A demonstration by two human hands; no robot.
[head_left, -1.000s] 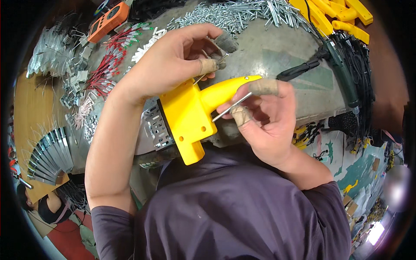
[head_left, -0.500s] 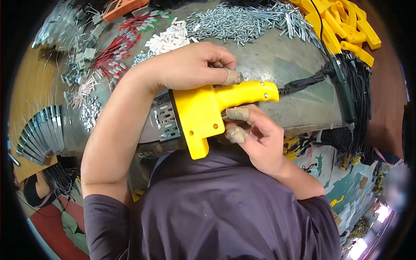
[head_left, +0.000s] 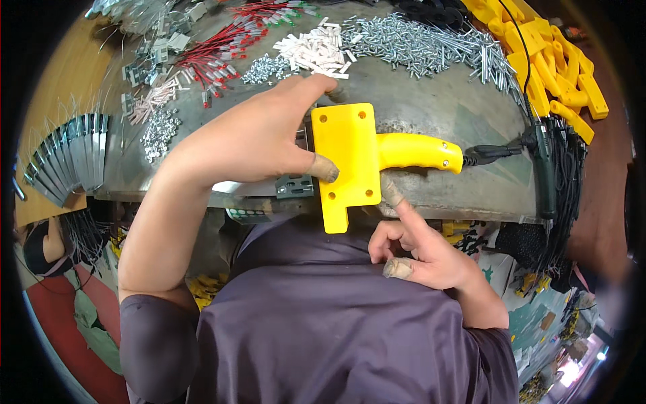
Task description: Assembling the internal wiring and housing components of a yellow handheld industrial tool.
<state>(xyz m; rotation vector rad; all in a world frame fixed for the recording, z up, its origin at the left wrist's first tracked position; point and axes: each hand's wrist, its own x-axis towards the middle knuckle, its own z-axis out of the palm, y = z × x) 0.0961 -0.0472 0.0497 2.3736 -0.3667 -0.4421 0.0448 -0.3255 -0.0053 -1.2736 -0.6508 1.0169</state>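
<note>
The person's left hand (head_left: 266, 131) is reaching across the left edge of a yellow housing (head_left: 348, 153), its taped thumb lying on the face while its index finger is stretching out past the upper corner; the other fingers are hiding, so one cannot tell whether they are gripping underneath. The housing is sitting at the near side of the workbench (head_left: 431, 114), its lower leg seemingly overhanging the front edge, with a slotted metal plate (head_left: 295, 187) jutting from its left side and a yellow handle (head_left: 416, 151) pointing right. The right hand (head_left: 427, 249) is showing no object; its index finger is extending toward the housing's lower right corner, the thumb standing apart and the remaining fingers curling loosely. Whether that index tip is touching is unclear. If the left thumb is bearing most of the hold, a push on the overhanging leg could be tipping the housing off the edge. The black cable (head_left: 491, 153) could be tugging the handle sideways if it is snagging near the green screwdriver (head_left: 545, 175). A sweeping left forearm could be scattering the small silver nuts (head_left: 160, 136).
</note>
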